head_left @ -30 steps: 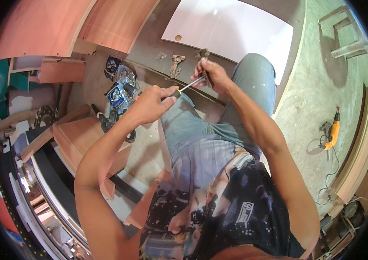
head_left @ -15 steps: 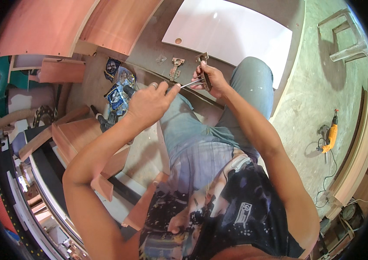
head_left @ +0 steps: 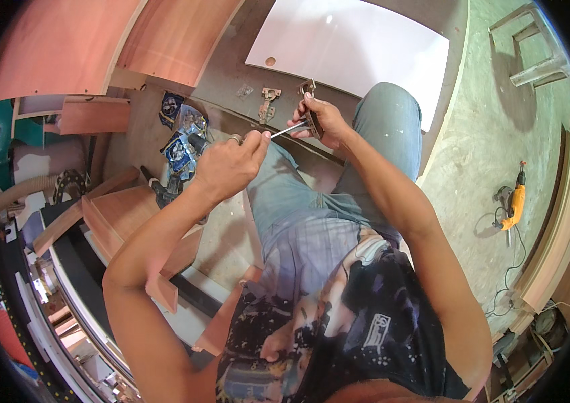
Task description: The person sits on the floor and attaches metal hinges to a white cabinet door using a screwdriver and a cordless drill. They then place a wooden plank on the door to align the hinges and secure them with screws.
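Leftward, the left hand [head_left: 230, 163] is wrapped round a screwdriver [head_left: 286, 129], its handle mostly hidden; beyond, a loose hinge [head_left: 269, 105] lies by the grey-brown board's [head_left: 231, 62] near edge; rightward, the right hand [head_left: 328, 123] grasps a metal hinge [head_left: 314, 125] at the shaft's end, near the white panel's [head_left: 352, 47] near edge.

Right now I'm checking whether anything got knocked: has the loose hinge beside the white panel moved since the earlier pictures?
No: the loose hinge keeps its place, below the round hole in the white panel; only the view shifted slightly.
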